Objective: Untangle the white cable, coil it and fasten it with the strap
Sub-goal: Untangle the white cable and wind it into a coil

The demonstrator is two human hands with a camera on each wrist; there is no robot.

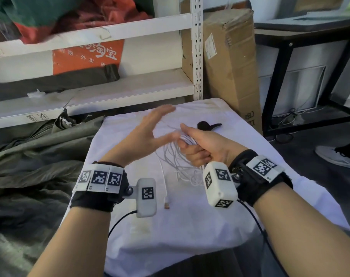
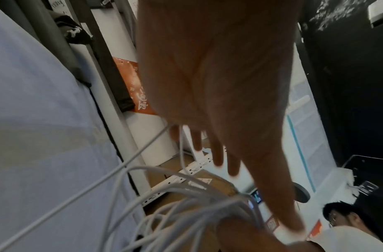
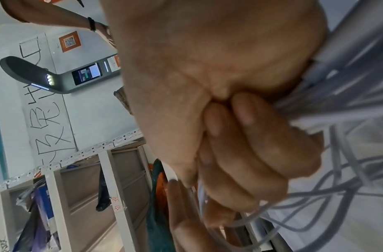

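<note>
A: Nearest the camera, the plug end of the thin white cable [image 1: 167, 204] lies loose on the white cloth-covered desk [image 1: 190, 226]. One strand runs from it up toward the bundle.

B: Bundle status?

A: The right hand [image 1: 207, 145] holds it. Grip: fingers [image 3: 257, 136] curled tight round several gathered loops, thumb out along the top. Loops hang below the fist, uneven, some crossing.

B: Left hand?

A: The left hand [image 1: 148, 130] is spread flat, fingers straight, holding nothing. Thumb tip is just beside the right fist. In the left wrist view a strand passes close by the fingers; contact I cannot tell.

B: So mid-coil, judged. Advice?

A: Keep the fist firm so the loops do not slip. Feed the free strand in same-sized turns, clearing crossings before each. Leave the plug end for last.

B: Strap?

A: The small black fabric strap [image 1: 209, 125] lies on the desk beyond the hands, untouched, near the far edge.
</note>
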